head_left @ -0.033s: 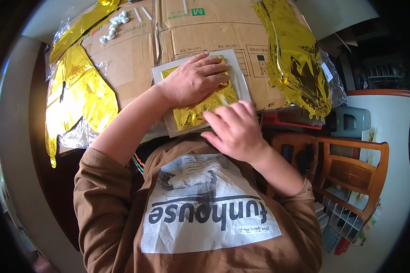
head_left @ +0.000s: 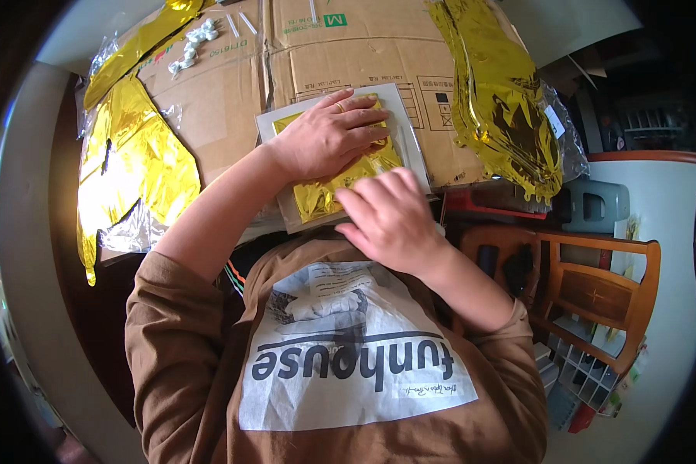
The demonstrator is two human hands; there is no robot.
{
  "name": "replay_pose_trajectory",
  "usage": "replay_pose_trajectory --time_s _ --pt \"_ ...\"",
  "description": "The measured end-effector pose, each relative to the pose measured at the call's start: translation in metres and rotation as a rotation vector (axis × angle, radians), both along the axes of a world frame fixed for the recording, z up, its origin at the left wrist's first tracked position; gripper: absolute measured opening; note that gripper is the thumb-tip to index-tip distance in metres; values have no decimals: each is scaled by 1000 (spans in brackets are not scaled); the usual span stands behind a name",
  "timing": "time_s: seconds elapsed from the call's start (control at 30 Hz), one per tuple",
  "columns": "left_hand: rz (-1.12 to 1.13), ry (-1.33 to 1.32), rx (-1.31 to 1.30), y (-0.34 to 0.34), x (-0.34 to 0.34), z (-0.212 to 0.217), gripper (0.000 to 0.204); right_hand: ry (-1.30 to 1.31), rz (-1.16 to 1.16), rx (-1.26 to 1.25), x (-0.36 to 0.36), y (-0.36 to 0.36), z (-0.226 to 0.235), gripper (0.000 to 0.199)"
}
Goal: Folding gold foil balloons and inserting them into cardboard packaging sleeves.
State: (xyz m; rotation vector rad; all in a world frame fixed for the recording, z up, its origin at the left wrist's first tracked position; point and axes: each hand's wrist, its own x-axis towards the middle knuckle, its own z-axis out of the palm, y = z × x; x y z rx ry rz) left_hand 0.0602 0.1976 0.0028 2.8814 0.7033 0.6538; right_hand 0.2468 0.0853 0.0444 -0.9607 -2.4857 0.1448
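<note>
Folded gold foil lies beneath the left hand and just ahead of the right, on a pale flat sheet whose middle is hidden by foil and fingers.

Well to the left of both hands, a crumpled gold foil piece hangs over the near edge, with clear plastic showing under it; glare washes out part of its surface. Ahead and left of the left hand is a gold strip, cut off at the top, then a cluster of small white pieces, too small to identify, and thin white sticks. All rest on brown cardboard.

The left hand is spread palm down on the foil, its palm out of sight. The right hand has loosely curled fingers, the thumb apart; whether it grips anything or touches the foil, I cannot tell.

Right of the hands hangs a long gold foil piece, its top cropped, and beyond the right forearm stands a wooden chair, partly hidden.
</note>
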Motion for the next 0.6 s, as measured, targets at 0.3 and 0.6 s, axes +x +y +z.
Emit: replay_pose_trajectory --time_s 0.3,0.6 --pt "-43 -6 -44 2 0 2 38 -5 271 172 1 -24 -36 21" --pt "34 -201 302 -38 -25 25 34 210 19 79 56 -14 -21 38"
